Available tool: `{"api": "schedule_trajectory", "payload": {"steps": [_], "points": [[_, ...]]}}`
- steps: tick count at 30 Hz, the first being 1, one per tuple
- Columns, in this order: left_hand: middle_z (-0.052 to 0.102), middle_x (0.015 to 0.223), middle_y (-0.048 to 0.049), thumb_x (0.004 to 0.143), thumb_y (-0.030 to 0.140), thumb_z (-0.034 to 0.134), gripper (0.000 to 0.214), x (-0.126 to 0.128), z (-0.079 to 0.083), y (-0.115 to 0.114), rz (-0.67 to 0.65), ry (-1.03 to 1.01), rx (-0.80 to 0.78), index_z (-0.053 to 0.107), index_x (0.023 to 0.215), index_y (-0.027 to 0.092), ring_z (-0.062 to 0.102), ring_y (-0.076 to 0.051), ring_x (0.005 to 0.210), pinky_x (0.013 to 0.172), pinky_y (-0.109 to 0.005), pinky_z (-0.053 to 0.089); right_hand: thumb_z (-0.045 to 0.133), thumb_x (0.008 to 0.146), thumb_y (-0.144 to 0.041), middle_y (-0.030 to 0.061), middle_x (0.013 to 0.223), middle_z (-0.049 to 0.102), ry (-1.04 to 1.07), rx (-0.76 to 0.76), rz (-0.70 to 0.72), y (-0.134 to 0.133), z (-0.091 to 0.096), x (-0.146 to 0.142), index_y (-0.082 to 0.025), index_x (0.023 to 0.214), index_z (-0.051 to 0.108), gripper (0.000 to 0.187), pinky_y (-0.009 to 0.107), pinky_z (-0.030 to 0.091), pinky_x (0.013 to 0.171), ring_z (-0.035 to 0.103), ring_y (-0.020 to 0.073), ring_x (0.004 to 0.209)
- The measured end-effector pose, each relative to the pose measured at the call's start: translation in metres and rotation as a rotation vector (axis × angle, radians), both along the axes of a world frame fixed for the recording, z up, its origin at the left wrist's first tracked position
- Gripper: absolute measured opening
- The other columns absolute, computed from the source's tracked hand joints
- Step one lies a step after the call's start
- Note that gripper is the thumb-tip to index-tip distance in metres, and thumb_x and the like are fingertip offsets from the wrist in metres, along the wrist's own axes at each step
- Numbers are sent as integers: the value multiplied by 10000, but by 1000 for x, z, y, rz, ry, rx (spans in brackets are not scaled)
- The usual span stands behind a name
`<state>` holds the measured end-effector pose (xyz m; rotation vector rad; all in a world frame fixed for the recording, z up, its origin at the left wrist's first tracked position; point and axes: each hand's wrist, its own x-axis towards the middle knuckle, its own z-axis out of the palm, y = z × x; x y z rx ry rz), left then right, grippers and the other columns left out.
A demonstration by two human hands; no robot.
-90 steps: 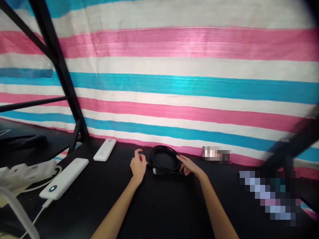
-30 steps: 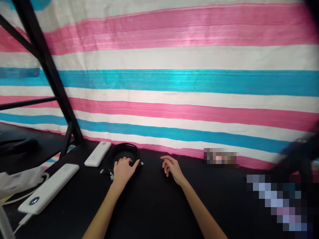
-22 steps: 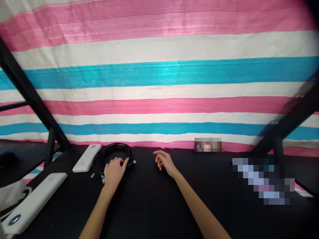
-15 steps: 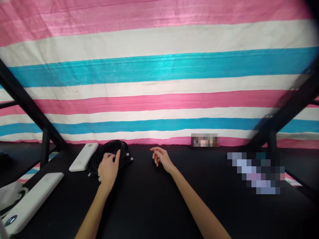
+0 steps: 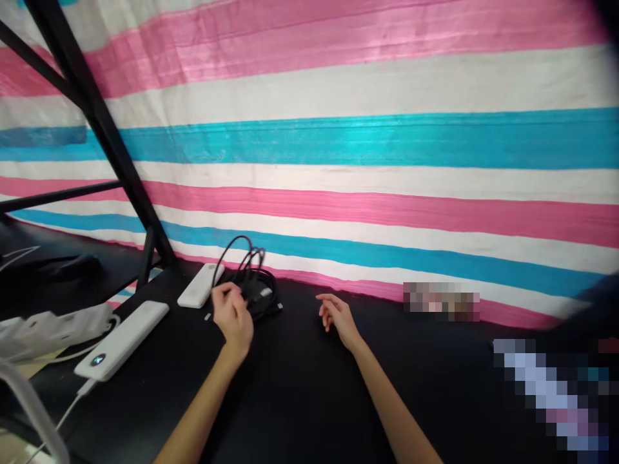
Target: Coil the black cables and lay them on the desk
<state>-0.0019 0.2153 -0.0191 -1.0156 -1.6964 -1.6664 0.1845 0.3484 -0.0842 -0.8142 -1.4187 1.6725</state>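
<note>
My left hand (image 5: 234, 322) is closed on a black cable (image 5: 238, 237), whose loops stand up above the rest of the coil. Behind and to the right of that hand lie more coiled black cables (image 5: 274, 288) with pale-ended connectors. The pinched part is hidden by my fingers. Just left of the hand, a white power bank (image 5: 199, 287) rests flat on the black table (image 5: 294, 399). My right hand (image 5: 339, 317) hovers over or rests on the table to the right of the coil, its fingers loosely curved and apart, holding nothing.
A longer white power bank (image 5: 126, 338) with a round display has a white cable (image 5: 72, 409) plugged in. Left of it lies a white power strip (image 5: 55, 328) with plugs. A black metal frame (image 5: 113, 145) stands at left, before a striped sheet (image 5: 348, 142). Blurred-out items lie at right.
My left hand has taken hold of a black cable and raised loops of it from the coil. The view has turned left, showing more of the power strip. My right hand keeps its pose.
</note>
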Motion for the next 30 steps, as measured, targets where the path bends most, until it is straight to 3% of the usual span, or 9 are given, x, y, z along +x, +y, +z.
{"api": "schedule_trajectory", "payload": {"steps": [4,7,9,14,18,22,27,30], "points": [[558,804,-31,864,166,425,234,44,-5,-7,-316,324,-304,533,657,152,467,-55,511,504,-206,370,585,720,-464,-17,576,570,7,-12,-71,0,0,-1,-163,966,615,390,181,371,278,528,115,410],[580,840,-43,845,172,449,209,62,-15,-6,-492,457,-463,559,668,154,456,-62,499,510,-218,361,552,741,-500,30,675,623,23,4,-162,0,0,1,-174,1024,627,438,214,437,344,614,177,578],[579,824,-48,839,182,443,219,63,-20,-3,-593,375,-504,583,672,166,461,-80,510,521,-227,361,565,735,-481,50,733,645,-2,32,-151,1,-1,4,-175,1017,645,424,237,473,398,624,196,640],[560,824,-62,786,257,542,179,53,-26,3,-783,-168,-433,634,640,209,409,-94,490,549,-251,358,629,680,-390,54,752,655,-79,23,-74,4,-3,9,-184,965,669,354,229,448,388,606,178,592],[543,885,-64,767,275,559,145,45,-27,5,-762,-309,-392,639,661,218,407,-103,517,619,-273,384,603,689,-434,76,750,672,-90,-61,-117,2,5,6,-161,960,680,392,241,424,370,582,162,507],[521,909,-71,794,268,516,133,35,-28,7,-613,-217,-433,621,729,220,497,-164,684,738,-303,399,517,734,-495,118,844,701,-56,-135,-121,-7,13,2,-123,961,682,466,246,425,376,577,147,481],[530,932,-87,781,254,521,163,31,-29,10,-457,36,-671,570,927,202,498,-253,900,833,-393,381,677,640,-373,109,980,694,-156,106,-102,-33,6,-1,-153,999,671,420,251,475,459,652,193,660],[535,1014,-109,790,253,516,242,34,-23,6,-401,100,-687,546,1021,185,474,-270,976,865,-418,360,654,675,-359,101,990,684,-161,186,-161,-55,2,1,-161,981,668,365,264,510,517,662,185,685]]}}
